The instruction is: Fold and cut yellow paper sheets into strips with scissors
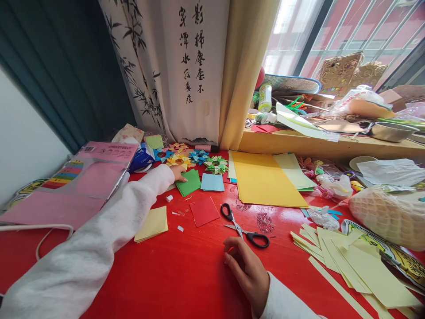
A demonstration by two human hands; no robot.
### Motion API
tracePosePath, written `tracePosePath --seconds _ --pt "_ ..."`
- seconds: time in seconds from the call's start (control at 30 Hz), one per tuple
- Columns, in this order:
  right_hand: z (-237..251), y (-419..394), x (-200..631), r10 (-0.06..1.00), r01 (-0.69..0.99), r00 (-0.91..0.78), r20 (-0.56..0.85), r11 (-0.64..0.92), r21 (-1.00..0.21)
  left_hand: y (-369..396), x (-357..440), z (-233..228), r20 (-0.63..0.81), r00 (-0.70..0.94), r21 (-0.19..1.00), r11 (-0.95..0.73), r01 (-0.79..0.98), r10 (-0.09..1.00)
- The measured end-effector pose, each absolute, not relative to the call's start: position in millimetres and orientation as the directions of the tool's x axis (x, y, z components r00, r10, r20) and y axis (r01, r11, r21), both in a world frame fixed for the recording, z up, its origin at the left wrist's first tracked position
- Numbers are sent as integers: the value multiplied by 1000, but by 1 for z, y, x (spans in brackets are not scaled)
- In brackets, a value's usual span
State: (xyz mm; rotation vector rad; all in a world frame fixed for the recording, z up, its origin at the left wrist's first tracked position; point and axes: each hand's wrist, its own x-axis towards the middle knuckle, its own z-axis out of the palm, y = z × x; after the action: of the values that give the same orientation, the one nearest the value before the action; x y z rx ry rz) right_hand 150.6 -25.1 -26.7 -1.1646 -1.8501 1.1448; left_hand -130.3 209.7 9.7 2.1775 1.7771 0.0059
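Left hand (179,173), arm stretched toward 11 o'clock, rests on the green paper stack (189,182); fingers hidden under the sleeve edge, so cannot tell whether it grips. A yellow folded star (179,160) lies just beyond it at 12. Right hand (245,270) lies flat and loose on the red table (186,274), holding nothing. Scissors (244,226), blades apart, just beyond at 12. Red square (203,211) at 10 of the scissors. Curtain (189,57) carries black brush characters, not readable to me.
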Motion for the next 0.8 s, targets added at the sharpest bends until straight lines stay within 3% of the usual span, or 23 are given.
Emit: tracePosePath --seconds 0.13,0.33,0.43,0.5,0.6,0.67,0.8 --pt "-27 -25 150 922 349 -379 81 224 -910 207 -134 16 -121 218 450 -142 882 968" --pt "-26 -24 150 923 313 -373 92 219 -924 179 -133 35 144 139 737 -200 646 980" --pt "-20 -26 150 947 279 -301 115 202 -939 136 -111 44 245 53 903 -248 350 968" --pt "-18 -27 150 963 227 -226 145 197 -954 97 -86 43 204 85 957 -217 193 975" --pt "-21 -27 150 972 154 -150 184 206 -966 37 -45 30 138 295 978 -177 111 946" --pt "-26 -26 149 971 140 -148 190 210 -968 9 -24 18 112 378 933 -228 280 919" --pt "-33 -23 149 959 122 -186 213 238 -964 -11 -10 6 190 364 682 -389 619 912"
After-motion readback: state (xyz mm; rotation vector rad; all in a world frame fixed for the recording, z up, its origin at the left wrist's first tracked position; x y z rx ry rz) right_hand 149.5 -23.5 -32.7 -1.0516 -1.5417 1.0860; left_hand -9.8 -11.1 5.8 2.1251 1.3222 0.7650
